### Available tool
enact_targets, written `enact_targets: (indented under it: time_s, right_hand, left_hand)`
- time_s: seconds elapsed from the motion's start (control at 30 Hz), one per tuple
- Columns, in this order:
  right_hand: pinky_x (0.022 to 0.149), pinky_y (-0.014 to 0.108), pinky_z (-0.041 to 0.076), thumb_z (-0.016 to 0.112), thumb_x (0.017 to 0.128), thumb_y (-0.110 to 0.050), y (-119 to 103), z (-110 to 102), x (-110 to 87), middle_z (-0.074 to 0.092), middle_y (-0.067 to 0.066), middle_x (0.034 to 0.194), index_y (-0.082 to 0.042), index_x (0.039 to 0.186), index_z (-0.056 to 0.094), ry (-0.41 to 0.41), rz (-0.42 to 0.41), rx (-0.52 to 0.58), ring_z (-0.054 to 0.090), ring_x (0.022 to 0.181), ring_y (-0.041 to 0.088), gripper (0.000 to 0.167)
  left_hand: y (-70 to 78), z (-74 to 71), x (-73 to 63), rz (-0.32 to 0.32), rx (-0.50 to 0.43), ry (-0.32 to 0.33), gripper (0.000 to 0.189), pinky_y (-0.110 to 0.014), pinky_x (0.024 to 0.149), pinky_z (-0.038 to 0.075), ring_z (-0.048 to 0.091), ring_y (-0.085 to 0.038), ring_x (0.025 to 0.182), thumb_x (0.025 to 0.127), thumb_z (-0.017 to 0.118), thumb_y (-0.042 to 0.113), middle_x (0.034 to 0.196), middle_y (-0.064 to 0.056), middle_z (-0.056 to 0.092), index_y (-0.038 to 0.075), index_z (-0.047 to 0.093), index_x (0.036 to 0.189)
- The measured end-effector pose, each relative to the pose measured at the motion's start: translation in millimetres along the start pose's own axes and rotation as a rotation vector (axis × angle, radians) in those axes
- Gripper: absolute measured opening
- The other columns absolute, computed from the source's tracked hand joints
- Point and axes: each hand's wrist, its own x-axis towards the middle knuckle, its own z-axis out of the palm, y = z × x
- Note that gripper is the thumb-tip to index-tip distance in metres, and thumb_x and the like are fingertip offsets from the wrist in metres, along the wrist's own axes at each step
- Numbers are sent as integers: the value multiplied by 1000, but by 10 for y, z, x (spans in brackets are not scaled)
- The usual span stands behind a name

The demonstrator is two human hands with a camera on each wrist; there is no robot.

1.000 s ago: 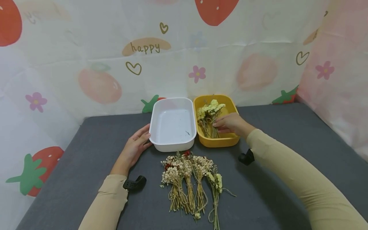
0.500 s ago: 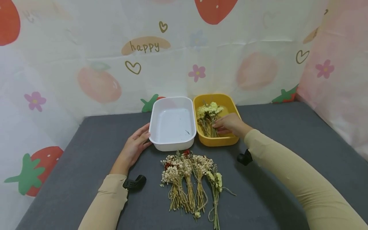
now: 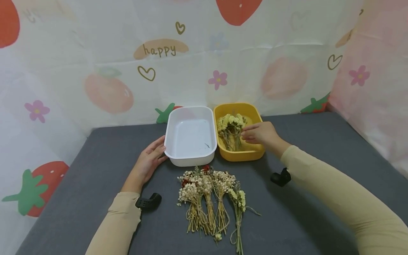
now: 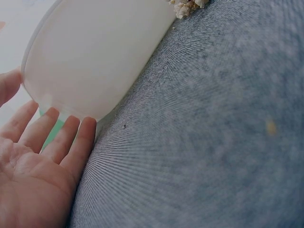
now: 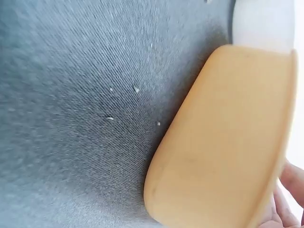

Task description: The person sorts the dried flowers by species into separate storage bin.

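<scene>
My left hand point(image 3: 148, 161) rests its fingertips against the left side of the white bin point(image 3: 191, 162); in the left wrist view its fingers point(image 4: 66, 140) are fairly straight along the bin's wall. My right hand point(image 3: 262, 134) hovers over the right part of the yellow bin point(image 3: 241, 156), with nothing seen between its fingers. Beside its fingertips, bunches of dried pale yellow flowers point(image 3: 231, 122) lie in that bin, stems toward me. In the right wrist view the yellow bin's wall point(image 5: 223, 137) hides most of the right hand point(image 5: 280, 211).
On the grey cloth point(image 3: 287, 219) before the bins lie several bunches of dried cream flowers point(image 3: 191, 193), some red blooms among them. One tied yellow bunch point(image 3: 238, 212) lies to their right. A small stem bit point(image 3: 207, 145) is in the white bin. A printed curtain point(image 3: 191, 85) stands behind.
My right hand has let go of the yellow flower bunch and drawn slightly right and up; the bunch now lies in the yellow bin. The left hand stays at the white bin.
</scene>
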Motion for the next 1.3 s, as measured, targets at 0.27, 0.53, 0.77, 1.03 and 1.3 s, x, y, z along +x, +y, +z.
enact_targets:
  time_s: [0.27,0.53,0.77,1.03,1.3]
  right_hand:
    - [96,33,55,68,96,-18,30,-81,-335,62,16,135,1,138,56,-66,-39,90,70,94,4,48]
    - [99,35,53,64,98,-17,218,-118,-723,73,-4,110,6,139,52,-143,-84,159,71,96,4,49]
    - [97,35,54,70,94,-21,331,-66,-1058,76,-1,108,11,139,49,-212,-81,221,72,100,8,59]
    - [96,36,55,71,93,-20,486,-73,-1301,74,5,117,10,138,50,-288,-2,267,72,101,11,59]
    - [95,33,55,67,95,-17,658,-69,-1416,72,5,122,12,141,47,-391,26,321,71,106,11,57]
  left_hand:
    - [-30,-24,-4,-6,1,0,56,-22,101,45,34,-24,147,107,45,17,165,-7,27,12,25,159]
    - [-62,-25,-33,-14,-2,2,57,-21,99,46,40,-16,141,106,46,19,165,-8,27,12,25,159]
    - [-37,-31,-43,11,9,4,57,-19,96,47,41,-15,140,106,46,19,165,-9,27,10,25,159]
    - [-16,-26,-12,10,2,2,57,-21,98,47,45,-12,136,106,48,21,164,-8,29,12,27,158]
    - [-6,-11,0,10,9,8,58,-28,104,44,46,-10,134,106,48,22,164,-8,29,11,27,158]
